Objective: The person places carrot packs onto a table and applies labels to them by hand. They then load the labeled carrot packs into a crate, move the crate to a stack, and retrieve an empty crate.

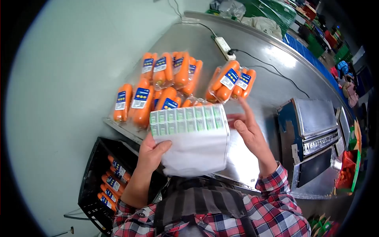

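My left hand (151, 153) is closed on the left edge of a white sheet-like pack (193, 152), thumb on its front face. Two rows of small green-and-clear labels run along the pack's top strip. To the right of the pack, my right hand (253, 136) has its fingers apart, slightly blurred, with nothing in it. Just beyond its fingertips are wrapped packs of carrots (226, 83) with blue-and-white labels. A larger group of wrapped carrots (141, 102) lies behind the white pack, which covers part of it.
A metal table (268, 85) holds a power strip (225, 47) with cables. At right stands a box-shaped metal machine (310, 146). A black crate (91, 189) with more wrapped carrots (112, 183) is at lower left, beside the pale wall (71, 87).
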A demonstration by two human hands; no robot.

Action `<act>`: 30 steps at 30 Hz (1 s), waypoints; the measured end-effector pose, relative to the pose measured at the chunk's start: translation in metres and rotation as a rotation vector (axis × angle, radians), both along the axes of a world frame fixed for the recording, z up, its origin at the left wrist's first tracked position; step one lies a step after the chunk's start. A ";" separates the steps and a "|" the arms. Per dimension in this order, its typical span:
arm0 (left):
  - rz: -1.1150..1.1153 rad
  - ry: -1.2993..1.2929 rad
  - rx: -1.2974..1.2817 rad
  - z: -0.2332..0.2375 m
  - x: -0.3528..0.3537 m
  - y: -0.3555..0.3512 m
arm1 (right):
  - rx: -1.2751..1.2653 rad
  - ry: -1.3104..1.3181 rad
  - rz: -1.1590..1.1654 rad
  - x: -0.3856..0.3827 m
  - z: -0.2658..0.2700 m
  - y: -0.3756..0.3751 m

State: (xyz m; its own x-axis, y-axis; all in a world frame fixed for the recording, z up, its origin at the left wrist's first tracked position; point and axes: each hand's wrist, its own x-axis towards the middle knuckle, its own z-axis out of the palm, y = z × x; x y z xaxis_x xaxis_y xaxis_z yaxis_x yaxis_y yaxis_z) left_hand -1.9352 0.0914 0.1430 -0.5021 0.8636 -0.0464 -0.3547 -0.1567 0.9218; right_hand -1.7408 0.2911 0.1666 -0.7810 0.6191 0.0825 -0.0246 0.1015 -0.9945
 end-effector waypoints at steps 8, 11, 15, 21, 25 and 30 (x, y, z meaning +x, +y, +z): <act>0.359 0.316 0.154 0.032 -0.019 -0.050 | 0.253 0.086 0.235 -0.070 0.026 -0.056; 0.341 0.309 0.017 0.017 -0.031 -0.082 | 0.125 0.106 0.338 -0.084 0.025 -0.072; 0.405 0.215 0.069 0.015 -0.036 -0.102 | 0.068 0.083 0.354 -0.090 0.023 -0.092; 0.333 0.159 0.113 0.007 -0.052 -0.129 | 0.031 0.095 0.374 -0.102 0.029 -0.100; 0.307 0.232 0.134 0.003 -0.061 -0.139 | 0.245 -0.111 0.324 -0.114 0.018 -0.111; 0.278 0.239 0.096 -0.009 -0.066 -0.144 | -0.069 0.046 0.318 -0.116 0.001 -0.134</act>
